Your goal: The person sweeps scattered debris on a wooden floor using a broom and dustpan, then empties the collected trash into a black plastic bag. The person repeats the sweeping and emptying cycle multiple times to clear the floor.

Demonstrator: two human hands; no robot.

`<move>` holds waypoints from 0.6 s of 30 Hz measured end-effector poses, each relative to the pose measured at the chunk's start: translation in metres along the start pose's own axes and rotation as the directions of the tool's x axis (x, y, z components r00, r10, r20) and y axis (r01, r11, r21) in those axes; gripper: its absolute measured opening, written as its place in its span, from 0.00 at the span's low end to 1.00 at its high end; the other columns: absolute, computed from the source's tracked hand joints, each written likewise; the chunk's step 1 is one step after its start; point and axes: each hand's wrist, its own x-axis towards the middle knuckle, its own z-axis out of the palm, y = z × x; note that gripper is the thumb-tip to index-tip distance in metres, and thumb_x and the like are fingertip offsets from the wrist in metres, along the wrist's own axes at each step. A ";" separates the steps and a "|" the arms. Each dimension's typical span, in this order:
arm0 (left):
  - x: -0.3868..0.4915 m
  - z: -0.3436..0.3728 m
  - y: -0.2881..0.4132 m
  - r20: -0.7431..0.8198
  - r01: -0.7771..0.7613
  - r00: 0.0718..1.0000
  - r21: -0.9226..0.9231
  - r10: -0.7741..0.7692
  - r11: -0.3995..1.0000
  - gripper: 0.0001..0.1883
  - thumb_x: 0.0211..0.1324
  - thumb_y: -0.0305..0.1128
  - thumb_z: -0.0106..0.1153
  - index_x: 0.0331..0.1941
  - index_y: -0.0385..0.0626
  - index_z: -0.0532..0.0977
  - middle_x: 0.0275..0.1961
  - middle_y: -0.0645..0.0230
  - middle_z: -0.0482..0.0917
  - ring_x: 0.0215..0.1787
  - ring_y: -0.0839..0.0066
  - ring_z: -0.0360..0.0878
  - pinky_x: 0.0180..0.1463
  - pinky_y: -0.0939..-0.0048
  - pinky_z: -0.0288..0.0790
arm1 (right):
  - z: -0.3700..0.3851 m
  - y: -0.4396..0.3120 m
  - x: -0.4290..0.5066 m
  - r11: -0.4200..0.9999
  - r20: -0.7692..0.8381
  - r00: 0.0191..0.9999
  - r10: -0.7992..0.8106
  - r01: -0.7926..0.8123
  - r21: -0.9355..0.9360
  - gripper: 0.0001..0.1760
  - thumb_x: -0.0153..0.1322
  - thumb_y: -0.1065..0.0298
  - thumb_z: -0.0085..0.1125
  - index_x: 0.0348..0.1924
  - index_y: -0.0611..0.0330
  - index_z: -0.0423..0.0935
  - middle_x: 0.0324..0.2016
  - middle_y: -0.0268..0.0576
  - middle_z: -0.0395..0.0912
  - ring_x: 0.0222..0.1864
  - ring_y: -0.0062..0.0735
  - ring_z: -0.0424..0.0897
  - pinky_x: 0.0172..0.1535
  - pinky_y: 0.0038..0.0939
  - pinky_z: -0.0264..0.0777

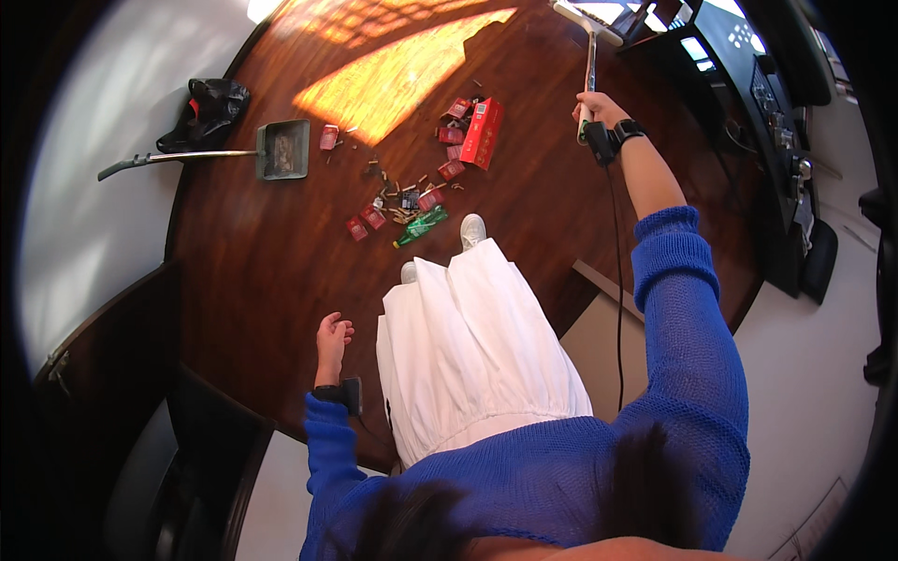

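My right hand (pixel 600 109) is wrapped around the end of a broom handle (pixel 591 64), held out to the upper right. The broom's white head (pixel 588 17) is at the top edge of the picture, partly cut off. My left hand (pixel 332 338) hangs beside my white skirt with loosely curled fingers and nothing in it. In front of my shoes lies a pile of litter: cigarette butts (pixel 405 210), crushed red cigarette packs (pixel 373 216), a green plastic bottle (pixel 420 226) with a yellow cap, and a long red carton (pixel 483 133).
A long-handled dustpan (pixel 283 149) lies left of the litter, with a black plastic bag (pixel 207 112) by the wall. Black furniture (pixel 747 133) bearing glassware lines the right side. Dark wooden furniture (pixel 126 336) stands at lower left. A cable (pixel 617 280) hangs from my right wrist device.
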 end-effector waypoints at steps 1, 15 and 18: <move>-0.003 0.010 0.000 0.025 0.008 1.000 -0.024 -0.007 1.000 0.19 0.62 0.30 0.48 0.56 0.39 0.64 0.41 0.65 0.79 0.37 0.79 0.78 0.38 0.79 0.72 | 0.010 0.002 0.022 0.998 -0.008 0.999 -0.050 0.049 -0.025 0.11 0.69 0.72 0.47 0.42 0.67 0.65 0.26 0.48 0.72 0.22 0.36 0.73 0.24 0.35 0.74; -0.021 0.098 0.043 0.028 0.119 0.993 -0.031 -0.118 0.992 0.21 0.62 0.32 0.48 0.59 0.39 0.63 0.42 0.63 0.79 0.39 0.77 0.78 0.40 0.77 0.72 | 0.026 0.145 -0.012 0.933 0.153 0.965 0.215 -0.157 -0.323 0.28 0.75 0.56 0.31 0.68 0.32 0.43 0.19 0.38 0.63 0.15 0.25 0.65 0.17 0.31 0.67; -0.013 0.111 0.068 0.032 0.079 0.996 -0.017 -0.078 0.997 0.21 0.62 0.31 0.48 0.58 0.38 0.63 0.42 0.62 0.79 0.38 0.77 0.79 0.39 0.78 0.72 | 0.014 0.163 -0.050 0.892 0.137 0.953 0.271 -0.195 -0.407 0.30 0.76 0.57 0.30 0.70 0.30 0.36 0.16 0.36 0.62 0.14 0.24 0.64 0.17 0.30 0.66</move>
